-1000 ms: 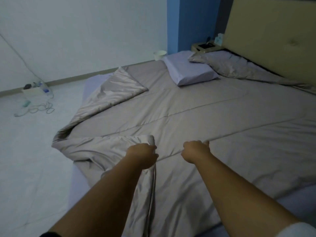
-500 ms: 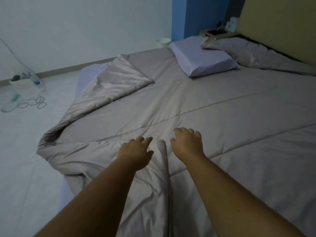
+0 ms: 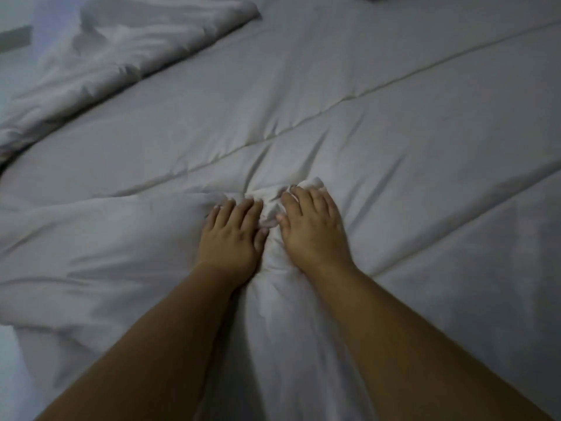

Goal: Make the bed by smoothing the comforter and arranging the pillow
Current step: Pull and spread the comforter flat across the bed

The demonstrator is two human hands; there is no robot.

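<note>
Comforter (image 3: 379, 141), spread over the bed, with a folded-back flap (image 3: 130, 47) toward the bed's far left corner and loose folds along its left edge; the pillow is out of view. Both hands rest side by side on the cloth near the bed's near edge, a raised ridge of fabric (image 3: 273, 262) between them. Left hand (image 3: 232, 238): grip apart, fingers nearly straight, tips pressed into a fold. Right hand (image 3: 312, 229): grip clamped on a small pucker of comforter under the curled fingertips. The cover appears soft, light and padded, with a smooth, probably slippery face; it bunches at a touch, so it is best taken by a gathered handful or at a hem or corner, and flat palms would serve for smoothing. Compared with half a second earlier, the view has dropped and closed in, so pillow and headboard are lost; the hands, then spread either side of a folded edge, now sit closer together with cloth gathered between them.
</note>
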